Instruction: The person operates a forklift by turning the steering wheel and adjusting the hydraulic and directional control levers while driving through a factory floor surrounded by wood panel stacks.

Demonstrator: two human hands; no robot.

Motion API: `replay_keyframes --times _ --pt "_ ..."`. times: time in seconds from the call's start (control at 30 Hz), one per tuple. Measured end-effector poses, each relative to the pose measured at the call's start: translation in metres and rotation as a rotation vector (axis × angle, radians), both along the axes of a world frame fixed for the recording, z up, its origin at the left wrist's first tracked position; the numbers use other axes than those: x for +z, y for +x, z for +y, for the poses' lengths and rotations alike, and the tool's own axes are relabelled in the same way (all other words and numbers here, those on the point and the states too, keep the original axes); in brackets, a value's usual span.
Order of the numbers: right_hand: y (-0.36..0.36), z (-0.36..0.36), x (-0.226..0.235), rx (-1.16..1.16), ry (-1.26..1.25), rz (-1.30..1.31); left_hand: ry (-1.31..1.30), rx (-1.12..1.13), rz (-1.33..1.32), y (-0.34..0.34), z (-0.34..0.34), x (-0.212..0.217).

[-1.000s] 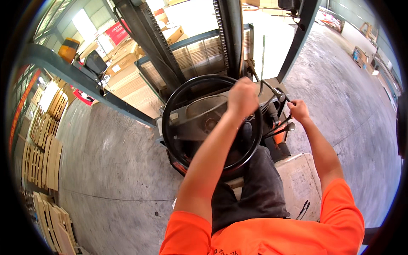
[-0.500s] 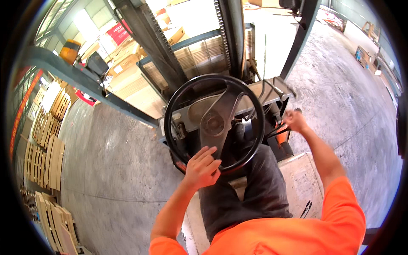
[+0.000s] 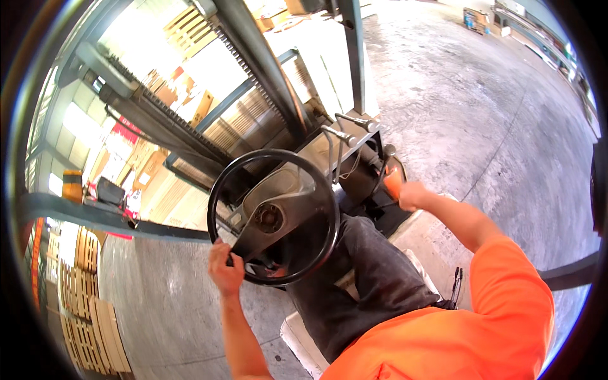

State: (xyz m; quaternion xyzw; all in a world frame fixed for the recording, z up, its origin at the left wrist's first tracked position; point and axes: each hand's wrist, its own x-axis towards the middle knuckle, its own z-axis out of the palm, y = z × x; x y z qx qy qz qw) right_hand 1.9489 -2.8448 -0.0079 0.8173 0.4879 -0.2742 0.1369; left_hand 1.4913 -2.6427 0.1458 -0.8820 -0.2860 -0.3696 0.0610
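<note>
My left hand is closed round the lower left rim of the black steering wheel. The thumb shows at the rim; the other fingers are partly hidden behind it. My right hand is closed in a fist right beside an orange part to the right of the steering column. What the fist holds, if anything, is hidden. Just ahead of it stands a black-knobbed lever. Farther forward, two bent control levers with pale grips rise from the dashboard and are untouched.
The forklift mast stands ahead, with stacked cardboard boxes beyond it. Wooden pallets are piled at the left. A dark post rises at the front right. Grey concrete floor stretches to the right. Black-handled pliers-like tool lies beside my seat.
My left hand has gone from the wheel's lower centre to its lower left rim. My right hand has come back from the lever area to beside the orange part. The whole view has swung right.
</note>
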Motion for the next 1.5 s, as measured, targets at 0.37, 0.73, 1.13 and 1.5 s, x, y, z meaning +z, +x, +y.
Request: replay_keyframes --times 0.37,0.73,1.13,1.5 --pt "-0.020 -0.069 -0.025 -0.122 0.050 0.028 -0.109 0.236 -0.078 0.099 0.106 0.042" --pt "-0.032 -0.069 -0.052 -0.304 0.437 0.120 -0.085 -0.309 0.028 0.263 0.030 0.018" --pt "-0.021 -0.076 -0.035 -0.349 0.417 0.137 -0.120 -0.415 0.115 0.088 -0.107 -0.039" --pt "-0.012 -0.068 -0.054 -0.205 0.489 0.129 0.020 0.113 0.059 0.001 0.046 0.012"
